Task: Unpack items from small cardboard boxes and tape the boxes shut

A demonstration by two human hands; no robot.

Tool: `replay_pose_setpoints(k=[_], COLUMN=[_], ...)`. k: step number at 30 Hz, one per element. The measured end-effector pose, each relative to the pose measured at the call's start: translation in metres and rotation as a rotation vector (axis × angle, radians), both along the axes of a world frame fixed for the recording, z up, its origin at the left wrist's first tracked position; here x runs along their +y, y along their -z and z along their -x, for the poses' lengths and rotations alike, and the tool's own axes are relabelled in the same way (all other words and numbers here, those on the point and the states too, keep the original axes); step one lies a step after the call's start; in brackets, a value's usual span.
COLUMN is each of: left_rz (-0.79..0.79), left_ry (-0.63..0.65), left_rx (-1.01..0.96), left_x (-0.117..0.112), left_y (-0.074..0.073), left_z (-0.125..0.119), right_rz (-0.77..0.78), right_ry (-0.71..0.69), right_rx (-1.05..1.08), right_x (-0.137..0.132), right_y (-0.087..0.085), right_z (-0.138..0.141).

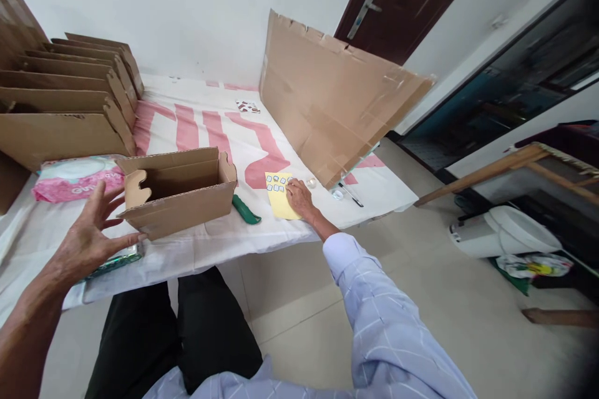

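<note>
My left hand [96, 230] has its fingers spread, with the thumb close to the near left corner of a small open-topped cardboard box [182, 209]. I cannot tell whether it touches the box. Under that hand lies a shiny green-edged packet [116, 260], partly covered. My right hand [301, 198] rests on a yellow sheet [281, 209] with rows of small outlined squares that look like stickers. Its fingers are bent and pressed together at the sheet's right side; what is between the fingertips is hidden. A curved green object [245, 209] lies between box and sheet.
Several folded cardboard boxes [60, 131] stand at the left behind a pink-and-white packet [79, 179]. A large cardboard panel [332, 93] leans at the table's right end. A pen [352, 195] and a clear roll [337, 195] lie beside it. A white bucket [505, 230] is on the floor.
</note>
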State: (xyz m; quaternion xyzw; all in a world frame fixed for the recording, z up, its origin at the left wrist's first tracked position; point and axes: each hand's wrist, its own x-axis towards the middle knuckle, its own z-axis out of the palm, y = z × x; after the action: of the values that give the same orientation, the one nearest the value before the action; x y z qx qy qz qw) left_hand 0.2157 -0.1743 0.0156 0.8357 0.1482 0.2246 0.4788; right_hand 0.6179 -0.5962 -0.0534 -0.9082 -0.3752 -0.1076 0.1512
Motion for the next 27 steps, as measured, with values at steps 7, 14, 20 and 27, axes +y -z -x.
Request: replay_pose_setpoints(k=[7, 14, 20, 27], left_rz=[0.038, 0.07, 0.078, 0.078], left_ry=[-0.05, -0.11, -0.12, -0.134], left_rx=[0.018, 0.032, 0.04, 0.023], left_x=[-0.005, -0.009, -0.013, -0.012], left_y=[-0.002, -0.005, -0.006, -0.01], left_z=[0.007, 0.013, 0.014, 0.017], right_rz=[0.066, 0.116, 0.167, 0.256], right_ry=[0.05, 0.082, 0.085, 0.089], right_rx=[-0.001, -0.025, -0.026, 0.002], right_x=[0.001, 0.005, 0.006, 0.007], right_y=[-0.006, -0.006, -0.012, -0.017], right_z=[0.016, 0.029, 0.033, 0.033])
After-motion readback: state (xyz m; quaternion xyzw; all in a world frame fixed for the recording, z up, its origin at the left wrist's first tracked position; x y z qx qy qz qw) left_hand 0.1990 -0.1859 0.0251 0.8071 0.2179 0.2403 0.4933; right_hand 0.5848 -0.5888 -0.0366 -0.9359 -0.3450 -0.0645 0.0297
